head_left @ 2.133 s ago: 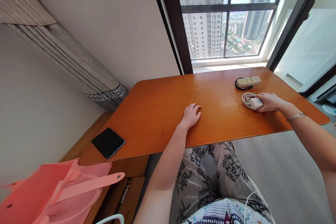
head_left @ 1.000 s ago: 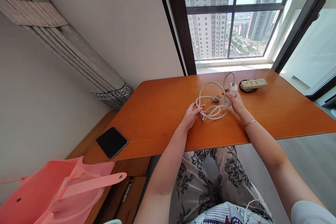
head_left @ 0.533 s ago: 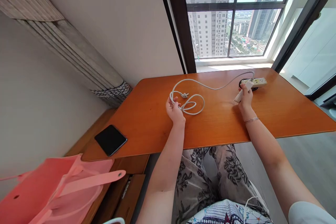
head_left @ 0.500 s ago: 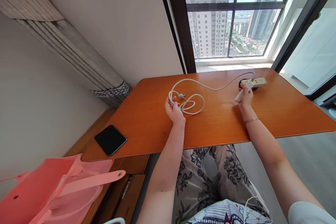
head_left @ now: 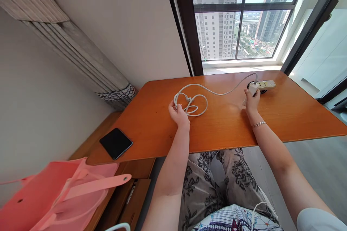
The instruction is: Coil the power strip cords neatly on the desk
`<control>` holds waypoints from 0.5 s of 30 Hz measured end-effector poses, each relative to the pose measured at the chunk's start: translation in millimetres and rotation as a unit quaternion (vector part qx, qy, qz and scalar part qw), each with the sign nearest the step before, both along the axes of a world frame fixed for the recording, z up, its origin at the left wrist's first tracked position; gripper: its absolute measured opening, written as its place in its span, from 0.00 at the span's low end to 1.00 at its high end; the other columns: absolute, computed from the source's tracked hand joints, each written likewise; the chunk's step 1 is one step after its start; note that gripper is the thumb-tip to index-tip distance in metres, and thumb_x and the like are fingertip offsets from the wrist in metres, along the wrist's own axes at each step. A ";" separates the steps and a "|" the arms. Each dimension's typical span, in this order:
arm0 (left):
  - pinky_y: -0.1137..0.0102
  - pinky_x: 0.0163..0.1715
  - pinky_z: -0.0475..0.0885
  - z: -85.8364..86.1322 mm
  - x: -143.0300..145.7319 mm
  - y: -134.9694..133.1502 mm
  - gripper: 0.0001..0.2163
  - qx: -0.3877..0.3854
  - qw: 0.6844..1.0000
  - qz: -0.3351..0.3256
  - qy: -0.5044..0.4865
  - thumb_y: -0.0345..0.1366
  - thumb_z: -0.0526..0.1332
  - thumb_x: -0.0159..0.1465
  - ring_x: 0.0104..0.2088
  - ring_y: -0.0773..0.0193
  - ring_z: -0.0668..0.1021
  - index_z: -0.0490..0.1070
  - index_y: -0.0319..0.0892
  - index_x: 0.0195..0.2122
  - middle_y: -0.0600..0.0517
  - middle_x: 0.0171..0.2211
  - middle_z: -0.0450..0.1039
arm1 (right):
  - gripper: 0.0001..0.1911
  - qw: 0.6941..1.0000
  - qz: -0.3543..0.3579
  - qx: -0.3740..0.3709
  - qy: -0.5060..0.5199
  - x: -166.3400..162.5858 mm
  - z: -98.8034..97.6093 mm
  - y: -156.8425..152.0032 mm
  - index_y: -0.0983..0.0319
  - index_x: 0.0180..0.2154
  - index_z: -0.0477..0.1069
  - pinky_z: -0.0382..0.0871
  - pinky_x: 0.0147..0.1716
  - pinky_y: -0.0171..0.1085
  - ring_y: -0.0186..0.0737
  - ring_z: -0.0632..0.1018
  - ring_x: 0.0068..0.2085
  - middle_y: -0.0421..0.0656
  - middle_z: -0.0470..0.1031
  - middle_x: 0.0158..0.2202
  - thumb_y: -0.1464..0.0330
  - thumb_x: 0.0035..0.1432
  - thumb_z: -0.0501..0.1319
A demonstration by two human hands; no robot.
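My left hand (head_left: 179,114) is closed around one loop of a white power cord (head_left: 207,87), above the left-middle of the wooden table (head_left: 151,130). More loops of the cord lie just right of those fingers, with its plug (head_left: 189,99) beside them. From there the cord curves right to the top end of a white power strip (head_left: 253,88). My right hand (head_left: 252,101) grips that strip, tilted, and partly hides it. Right behind it, a second, cream power strip (head_left: 266,85) with a dark cord lies on the table.
A black tablet or phone (head_left: 116,143) lies near the table's left front corner. Lower left stands a pink bag or holder (head_left: 54,191) with a strap, by a wooden cabinet (head_left: 135,198). Beyond the table's far edge is a window (head_left: 241,7); a curtain (head_left: 81,57) hangs on the left.
The white power strip has turned in my right hand, its corded end shifting left and facing me more. My left hand and the cord loops have moved slightly left.
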State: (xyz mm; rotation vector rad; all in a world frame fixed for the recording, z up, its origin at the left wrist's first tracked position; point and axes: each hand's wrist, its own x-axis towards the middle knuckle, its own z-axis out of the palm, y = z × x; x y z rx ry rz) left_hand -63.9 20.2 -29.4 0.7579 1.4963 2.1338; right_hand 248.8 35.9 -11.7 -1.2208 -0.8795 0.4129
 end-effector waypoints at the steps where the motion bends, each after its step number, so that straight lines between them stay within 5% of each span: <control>1: 0.71 0.43 0.75 0.6 0.7 -0.3 0.14 0.003 1.000 -0.011 -0.025 0.27 0.54 0.66 0.42 0.67 0.79 0.67 0.45 0.52 0.47 0.52 0.74 | 0.30 1.000 -0.003 0.003 0.000 0.0 -0.1 0.1 0.59 0.50 0.65 0.72 0.52 0.48 0.46 0.75 0.48 0.48 0.73 0.49 0.51 0.50 0.64; 5: 0.75 0.35 0.73 2.4 2.6 -2.0 0.13 0.018 0.997 -0.032 -0.065 0.27 0.52 0.67 0.39 0.69 0.79 0.64 0.46 0.50 0.47 0.51 0.74 | 0.34 1.000 -0.026 0.008 -0.007 13.2 0.7 3.5 0.61 0.52 0.65 0.73 0.51 0.47 0.47 0.76 0.50 0.50 0.73 0.50 0.49 0.49 0.63; 11: 0.69 0.52 0.72 -1.0 -0.3 0.6 0.08 0.020 1.000 0.003 0.011 0.30 0.54 0.67 0.53 0.63 0.78 0.67 0.44 0.46 0.46 0.51 0.73 | 0.38 0.991 -0.115 -0.016 -0.067 86.5 11.2 -2.4 0.60 0.59 0.62 0.72 0.53 0.54 0.56 0.74 0.56 0.54 0.70 0.55 0.44 0.55 0.57; 15: 0.69 0.54 0.70 -0.5 0.0 -0.3 0.05 0.034 0.998 0.017 0.053 0.33 0.58 0.68 0.53 0.63 0.77 0.68 0.43 0.45 0.47 0.48 0.74 | 0.39 0.983 -0.141 -0.056 -0.099 143.9 23.4 -24.2 0.62 0.63 0.58 0.68 0.54 0.63 0.67 0.71 0.59 0.58 0.68 0.58 0.47 0.57 0.56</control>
